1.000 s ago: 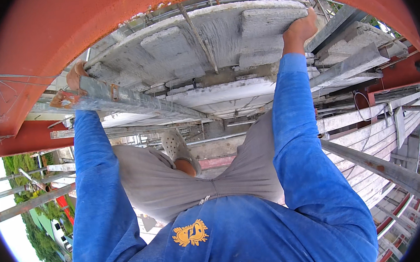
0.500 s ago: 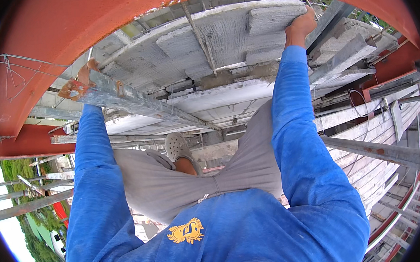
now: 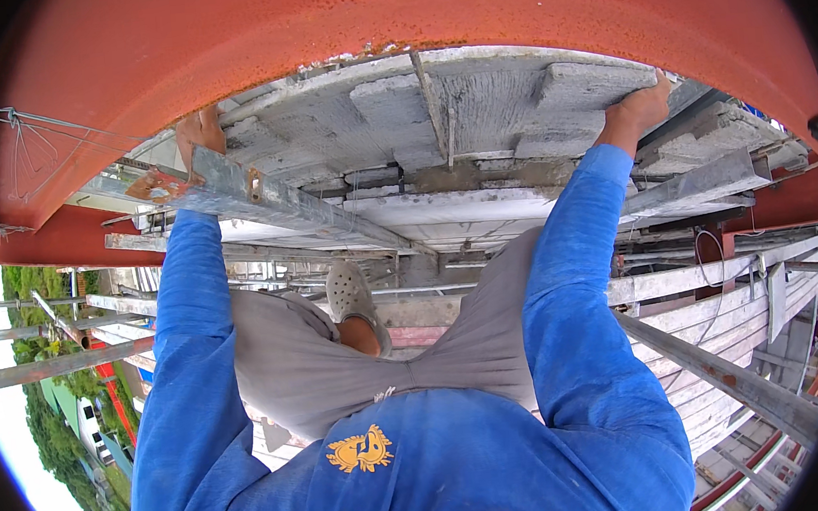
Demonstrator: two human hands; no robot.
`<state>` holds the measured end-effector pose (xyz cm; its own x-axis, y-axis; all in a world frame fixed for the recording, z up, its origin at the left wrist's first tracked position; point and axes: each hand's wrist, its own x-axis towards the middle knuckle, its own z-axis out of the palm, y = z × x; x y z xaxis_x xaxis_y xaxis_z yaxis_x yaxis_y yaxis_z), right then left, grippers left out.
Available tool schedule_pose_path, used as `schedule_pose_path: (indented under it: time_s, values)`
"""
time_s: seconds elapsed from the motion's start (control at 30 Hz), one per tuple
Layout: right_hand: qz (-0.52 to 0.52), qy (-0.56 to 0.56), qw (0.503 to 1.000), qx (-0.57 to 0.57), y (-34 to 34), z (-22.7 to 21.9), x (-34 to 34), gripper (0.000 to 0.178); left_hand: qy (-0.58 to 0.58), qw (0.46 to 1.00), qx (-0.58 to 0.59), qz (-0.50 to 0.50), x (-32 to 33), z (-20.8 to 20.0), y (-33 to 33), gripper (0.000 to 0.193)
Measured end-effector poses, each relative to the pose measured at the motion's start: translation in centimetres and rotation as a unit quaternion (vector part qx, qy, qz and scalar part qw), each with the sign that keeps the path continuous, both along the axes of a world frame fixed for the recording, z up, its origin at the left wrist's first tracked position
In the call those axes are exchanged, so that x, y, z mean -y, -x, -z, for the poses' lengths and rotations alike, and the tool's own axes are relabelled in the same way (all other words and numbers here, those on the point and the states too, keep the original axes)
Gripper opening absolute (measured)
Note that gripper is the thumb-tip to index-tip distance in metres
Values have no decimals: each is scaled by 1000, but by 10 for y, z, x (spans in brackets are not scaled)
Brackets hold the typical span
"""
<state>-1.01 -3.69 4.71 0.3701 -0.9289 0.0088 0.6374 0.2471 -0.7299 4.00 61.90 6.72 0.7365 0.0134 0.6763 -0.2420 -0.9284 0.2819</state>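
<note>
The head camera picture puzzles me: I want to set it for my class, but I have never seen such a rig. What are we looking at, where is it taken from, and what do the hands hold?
The picture comes from a wide fisheye camera worn on a person's head, looking down their own body, so straight edges bend near the rim. The blue sleeves are the person's arms. The left hand and the right hand each grip one end of a grey concrete slab. Beyond the slab curves a rusty red steel beam. Below are grey trousers, a light shoe, and scaffold planks with metal rails.
</note>
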Motion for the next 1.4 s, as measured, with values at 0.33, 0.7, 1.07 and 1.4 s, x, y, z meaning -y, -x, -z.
schedule_pose_path:
  time_s: [0.33,0.7,1.07,1.4]
  values:
    - [1,-7,1000,-12,5,-8,1,39,742,660,51,-111,47,-72,137,27]
    - [-29,-11,999,-17,8,-13,-5,40,802,550,-217,-93,209,-16,102,110]
    - [-46,-6,999,-23,5,-2,-7,36,863,469,44,-183,168,3,43,112]
    - [-32,4,999,-2,-16,11,8,31,875,479,69,24,150,18,17,92]
